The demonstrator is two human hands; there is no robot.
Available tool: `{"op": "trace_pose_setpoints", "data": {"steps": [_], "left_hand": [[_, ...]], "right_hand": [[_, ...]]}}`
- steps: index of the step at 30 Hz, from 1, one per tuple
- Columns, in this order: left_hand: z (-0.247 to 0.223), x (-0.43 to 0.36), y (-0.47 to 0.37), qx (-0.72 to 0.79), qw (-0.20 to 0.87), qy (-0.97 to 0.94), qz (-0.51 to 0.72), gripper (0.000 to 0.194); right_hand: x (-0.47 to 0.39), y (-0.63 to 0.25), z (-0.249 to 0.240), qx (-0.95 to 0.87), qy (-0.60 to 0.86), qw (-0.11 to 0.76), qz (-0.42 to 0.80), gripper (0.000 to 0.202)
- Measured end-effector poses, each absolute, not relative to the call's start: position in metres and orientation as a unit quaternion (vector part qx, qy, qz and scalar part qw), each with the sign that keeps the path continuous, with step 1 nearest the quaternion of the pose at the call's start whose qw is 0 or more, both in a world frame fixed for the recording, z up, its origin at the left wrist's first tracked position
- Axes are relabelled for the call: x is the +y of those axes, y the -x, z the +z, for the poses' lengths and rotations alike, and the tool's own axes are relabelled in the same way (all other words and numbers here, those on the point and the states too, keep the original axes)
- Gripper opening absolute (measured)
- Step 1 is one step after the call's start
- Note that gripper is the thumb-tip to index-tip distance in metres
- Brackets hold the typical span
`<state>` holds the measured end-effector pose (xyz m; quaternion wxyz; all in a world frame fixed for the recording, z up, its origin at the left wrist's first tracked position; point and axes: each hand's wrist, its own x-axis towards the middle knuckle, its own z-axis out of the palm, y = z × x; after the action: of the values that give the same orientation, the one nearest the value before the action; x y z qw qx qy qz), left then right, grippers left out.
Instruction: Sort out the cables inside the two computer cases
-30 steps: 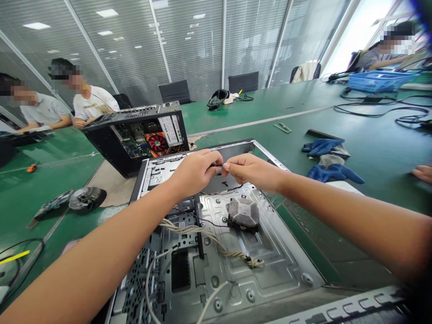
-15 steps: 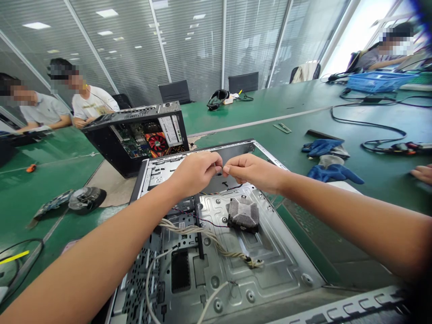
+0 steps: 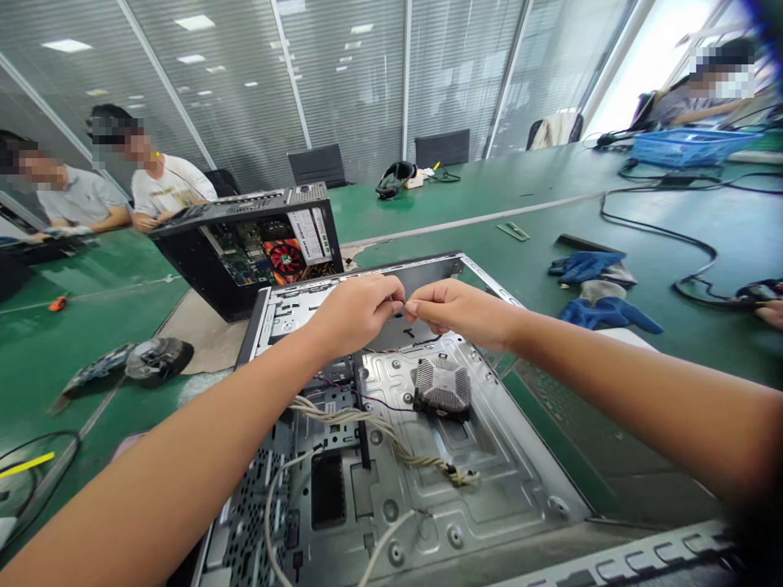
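Both my hands meet above the far part of an open metal computer case. My left hand is closed in a pinch, its fingertips against those of my right hand, which pinches too. Whatever sits between the fingertips is too small and hidden to name. Under my hands runs a thin dark wire. A finned CPU cooler lies on the case floor, with a thin wire leading left from it. A bundle of twisted beige cables crosses the case.
Behind stands a second computer case with a red fan. Blue-grey work gloves lie to the right, near a black cable. A grey cap is at left. Other people sit around the green table; one person's hand shows at right.
My hands stay almost still, fingertips together. At the right edge, the black cable and the tool-like end beside the other person's hand have shifted.
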<state>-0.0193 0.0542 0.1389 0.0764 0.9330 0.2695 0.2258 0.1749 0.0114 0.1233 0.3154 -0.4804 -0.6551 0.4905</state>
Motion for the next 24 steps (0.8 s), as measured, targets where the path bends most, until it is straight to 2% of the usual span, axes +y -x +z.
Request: {"op": "trace_pose_setpoints", "data": {"steps": [5,11,20,24], "left_hand": [[0.1407,0.0522,0.0177,0.283,0.106,-0.927,0.220,0.014],[0.1396,0.0533,0.0197,0.270,0.078,-0.927,0.247,0.005],[0.1419,0.0503,0.0170,0.316,0.143,-0.912,0.220,0.015],[0.1411,0.0508,0.0179,0.303,0.122,-0.918,0.225,0.012]], "right_hand": [[0.0107,-0.1755,0.1247,-0.677,0.489,0.302,0.459,0.021],[0.0094,-0.1716,0.1290,-0.647,0.500,0.320,0.478,0.021],[0.0106,-0.1760,0.1244,-0.666,0.494,0.314,0.462,0.017],[0.0113,-0.1743,0.1246,-0.646,0.496,0.329,0.477,0.019]]}}
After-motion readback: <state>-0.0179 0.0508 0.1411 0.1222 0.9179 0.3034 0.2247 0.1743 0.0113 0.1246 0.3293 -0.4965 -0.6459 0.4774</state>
